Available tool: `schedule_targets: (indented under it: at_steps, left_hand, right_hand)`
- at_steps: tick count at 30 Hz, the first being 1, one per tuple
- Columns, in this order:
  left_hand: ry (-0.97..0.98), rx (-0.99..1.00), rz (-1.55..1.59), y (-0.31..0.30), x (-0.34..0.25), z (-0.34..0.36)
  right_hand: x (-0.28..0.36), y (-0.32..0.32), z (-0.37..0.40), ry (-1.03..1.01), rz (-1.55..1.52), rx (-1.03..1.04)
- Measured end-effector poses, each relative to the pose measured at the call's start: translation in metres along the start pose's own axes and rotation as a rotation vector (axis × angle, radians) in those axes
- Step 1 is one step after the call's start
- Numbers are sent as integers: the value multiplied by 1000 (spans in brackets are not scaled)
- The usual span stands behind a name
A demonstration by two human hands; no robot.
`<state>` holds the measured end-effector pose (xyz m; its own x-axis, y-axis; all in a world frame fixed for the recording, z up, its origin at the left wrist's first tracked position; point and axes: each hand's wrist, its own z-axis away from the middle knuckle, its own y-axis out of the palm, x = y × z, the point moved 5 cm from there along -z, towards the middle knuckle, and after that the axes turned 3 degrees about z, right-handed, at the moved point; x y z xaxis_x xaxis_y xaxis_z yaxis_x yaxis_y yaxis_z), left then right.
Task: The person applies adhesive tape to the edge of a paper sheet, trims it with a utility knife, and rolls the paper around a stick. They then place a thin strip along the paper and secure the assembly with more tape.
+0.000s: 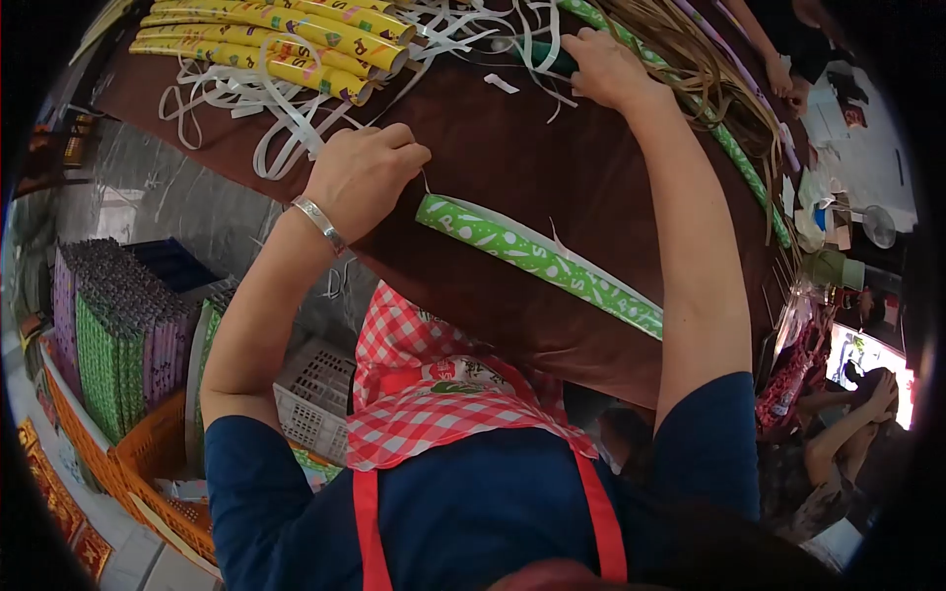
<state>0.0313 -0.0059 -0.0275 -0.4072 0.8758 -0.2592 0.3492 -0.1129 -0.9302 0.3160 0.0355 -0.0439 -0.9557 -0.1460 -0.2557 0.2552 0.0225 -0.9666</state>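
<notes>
The left hand point(370, 163) has its grip curled narrow beside the green strip point(532, 246), which lies slantwise on the counter point(483, 148). The right hand point(611, 71) meets a dark green tool point(548, 57); how firmly its grip closes cannot be told.

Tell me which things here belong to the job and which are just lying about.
Likely the job:
green patterned strip, near left hand
dark green object, at right hand
yellow patterned rolls

Probably lying about:
loose white scrap
orange basket
white crate
</notes>
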Motion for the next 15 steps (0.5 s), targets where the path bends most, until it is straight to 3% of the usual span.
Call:
schedule_targets:
  at_steps: [7, 10, 15]
  left_hand:
    - [-31, 120, -36, -3, -3, 0]
    - [-51, 145, -81, -1, -3, -3]
    - [-119, 249, -163, 4, -3, -8]
  right_hand:
    - [-28, -21, 28, 155, -52, 95]
    - [-41, -44, 45, 135, 12, -24]
    - [-50, -89, 83, 188, 92, 130]
